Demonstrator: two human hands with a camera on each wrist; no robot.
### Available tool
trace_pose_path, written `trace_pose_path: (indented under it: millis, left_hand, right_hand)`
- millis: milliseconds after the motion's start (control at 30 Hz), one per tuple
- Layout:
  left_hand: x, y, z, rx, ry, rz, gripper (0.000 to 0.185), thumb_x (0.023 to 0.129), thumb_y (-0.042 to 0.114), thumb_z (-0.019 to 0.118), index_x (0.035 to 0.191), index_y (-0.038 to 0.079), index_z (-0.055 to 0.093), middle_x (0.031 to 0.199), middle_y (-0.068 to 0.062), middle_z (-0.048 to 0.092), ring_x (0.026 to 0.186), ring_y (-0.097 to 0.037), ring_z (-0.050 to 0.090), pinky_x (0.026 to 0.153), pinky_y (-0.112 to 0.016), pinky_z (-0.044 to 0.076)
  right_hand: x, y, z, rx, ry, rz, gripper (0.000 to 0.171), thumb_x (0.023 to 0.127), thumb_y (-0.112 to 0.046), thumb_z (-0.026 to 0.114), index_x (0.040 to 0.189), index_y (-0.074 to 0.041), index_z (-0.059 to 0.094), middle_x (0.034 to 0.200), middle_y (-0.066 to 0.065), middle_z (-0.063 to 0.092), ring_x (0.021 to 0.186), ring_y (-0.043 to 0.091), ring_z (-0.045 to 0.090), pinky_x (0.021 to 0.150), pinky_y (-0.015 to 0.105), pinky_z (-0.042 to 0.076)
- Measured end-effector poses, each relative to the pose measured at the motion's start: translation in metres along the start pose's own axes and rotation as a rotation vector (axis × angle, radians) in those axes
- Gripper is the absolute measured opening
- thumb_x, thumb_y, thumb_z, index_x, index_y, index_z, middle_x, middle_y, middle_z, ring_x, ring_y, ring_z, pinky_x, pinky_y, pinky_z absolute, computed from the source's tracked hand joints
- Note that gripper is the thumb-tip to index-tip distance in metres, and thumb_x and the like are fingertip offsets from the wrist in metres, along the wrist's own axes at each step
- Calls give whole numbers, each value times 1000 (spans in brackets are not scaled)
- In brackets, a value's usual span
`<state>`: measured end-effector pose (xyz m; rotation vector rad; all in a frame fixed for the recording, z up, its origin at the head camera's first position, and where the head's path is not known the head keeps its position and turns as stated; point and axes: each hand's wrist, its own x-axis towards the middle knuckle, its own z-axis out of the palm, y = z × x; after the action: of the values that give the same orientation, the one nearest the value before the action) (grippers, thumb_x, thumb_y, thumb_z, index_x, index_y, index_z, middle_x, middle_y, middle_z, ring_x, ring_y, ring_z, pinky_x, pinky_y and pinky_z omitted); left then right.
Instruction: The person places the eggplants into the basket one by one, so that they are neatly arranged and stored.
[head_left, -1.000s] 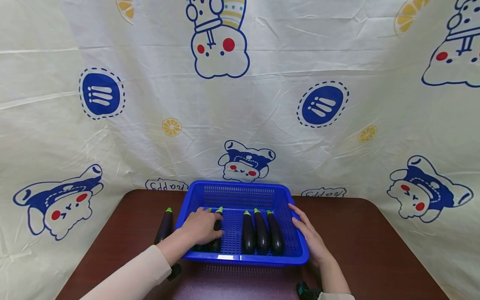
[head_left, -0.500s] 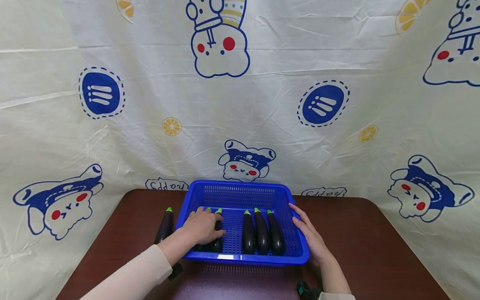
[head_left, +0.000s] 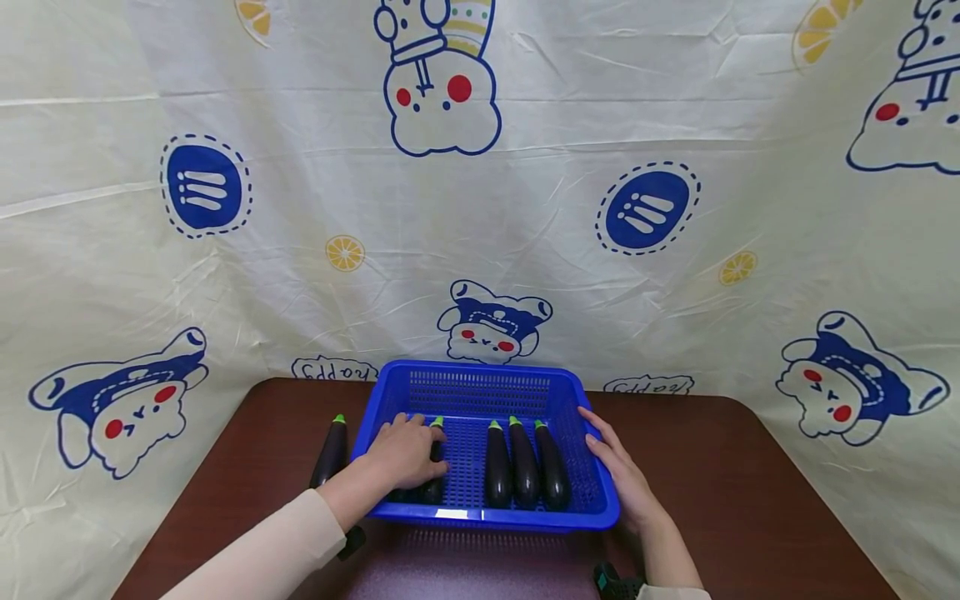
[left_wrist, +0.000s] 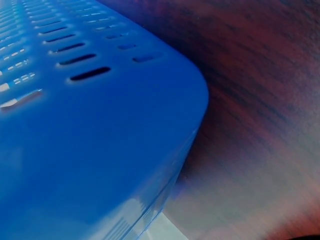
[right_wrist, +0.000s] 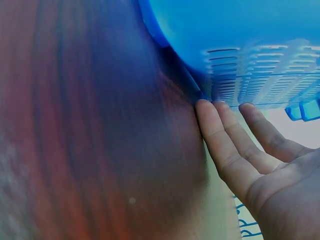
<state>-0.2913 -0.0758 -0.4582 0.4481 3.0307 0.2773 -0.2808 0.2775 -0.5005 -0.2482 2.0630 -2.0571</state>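
Note:
A blue plastic basket (head_left: pixel 480 400) holds several dark eggplants with green stem ends. My left hand (head_left: pixel 405 452) reaches inside at the left, its fingers and thumb bent over the eggplant (head_left: pixel 435 454) there; the hand hides much of what lies beneath. Three eggplants (head_left: pixel 524 471) lie side by side in the basket's right half. At the basket's right side, my right hand (head_left: pixel 626 475) touches the rim and outer wall. In the right wrist view its fingers (right_wrist: pixel 225 145) are nearly straight, tips against the blue wall. The left wrist view shows the basket's outer corner (left_wrist: pixel 125 120), not the hand.
One more eggplant (head_left: pixel 330 454) lies on the brown table (head_left: pixel 712 475), outside the basket to its left and partly behind my left forearm. A pale cloth (head_left: pixel 570 292) with printed cartoon figures hangs behind the table.
A second green stem end beside my left fingers, visible before, is now hidden under the hand. My hands and the basket stay almost where they were.

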Motion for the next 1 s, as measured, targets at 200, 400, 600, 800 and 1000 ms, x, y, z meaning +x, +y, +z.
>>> trace_pose_path:
  millis: [200, 400, 600, 800, 1000]
  left_hand:
    - [0, 0, 0, 20, 1, 1, 49, 90, 49, 74, 130, 22, 72, 137, -13, 63, 124, -38, 55, 106, -58, 45]
    - [0, 0, 1, 26, 0, 9, 50, 91, 52, 73, 131, 23, 71, 135, -13, 63, 125, -38, 54, 105, -58, 46]
    - [-1, 0, 0, 18, 14, 13, 54, 90, 53, 73, 134, 22, 69, 136, -13, 63, 125, -39, 54, 105, -59, 46]
    - [-1, 0, 0, 4, 24, 10, 54, 91, 53, 73, 134, 21, 69, 135, -13, 63, 122, -38, 54, 105, -59, 45]
    - [-1, -1, 0, -15, 38, 17, 53, 90, 53, 74, 132, 20, 70, 135, -14, 64, 123, -39, 55, 105, -60, 46]
  right_hand:
    - [0, 0, 0, 4, -3, -5, 56, 112, -40, 37, 164, -32, 19, 171, 15, 15, 146, 53, 36, 100, 59, 53]
    - [0, 1, 0, 1, -1, -7, 56, 112, -40, 37, 164, -32, 20, 171, 15, 14, 147, 56, 33, 101, 61, 52]
    - [0, 1, 0, 0, 3, -3, 56, 111, -41, 38, 164, -32, 20, 171, 15, 14, 148, 56, 32, 101, 62, 51]
    - [1, 2, -1, -2, 1, 0, 56, 111, -41, 38, 164, -32, 20, 171, 14, 15, 147, 54, 34, 100, 59, 52]
    - [1, 2, -2, -6, -2, -9, 56, 112, -41, 38, 164, -32, 20, 171, 14, 15, 146, 54, 35, 100, 58, 53]
